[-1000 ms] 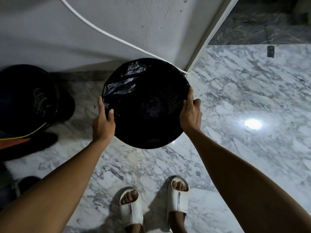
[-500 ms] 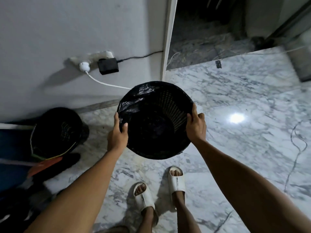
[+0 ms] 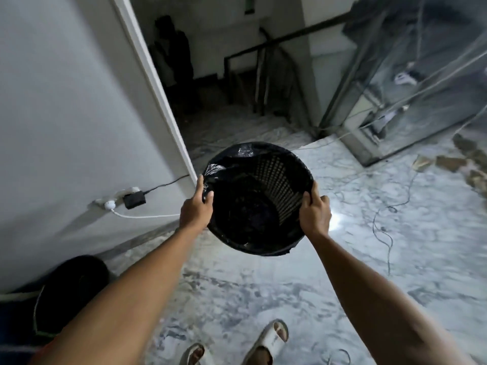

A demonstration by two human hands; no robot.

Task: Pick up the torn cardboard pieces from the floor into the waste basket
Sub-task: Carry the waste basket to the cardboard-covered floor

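Observation:
I hold a round black mesh waste basket [image 3: 274,180], lined with a black plastic bag, up in the air in front of me. My left hand [image 3: 196,210] grips its left rim, thumb over the edge. My right hand [image 3: 315,212] grips the right rim the same way. The basket's mouth faces me and its inside looks dark. Several brown torn cardboard pieces [image 3: 450,163] lie on the marble floor at the far right.
A white wall [image 3: 66,114] with a power strip and plugs [image 3: 123,198] stands on the left, beside an open doorway [image 3: 210,88]. A glass cabinet [image 3: 411,83] is at the back right. Thin cables [image 3: 384,227] trail over the floor. A dark bag [image 3: 71,285] sits low left.
The basket has come up off the floor with both hands on its rim. My view has swung up and right, bringing the doorway, cabinet and cardboard pieces into sight.

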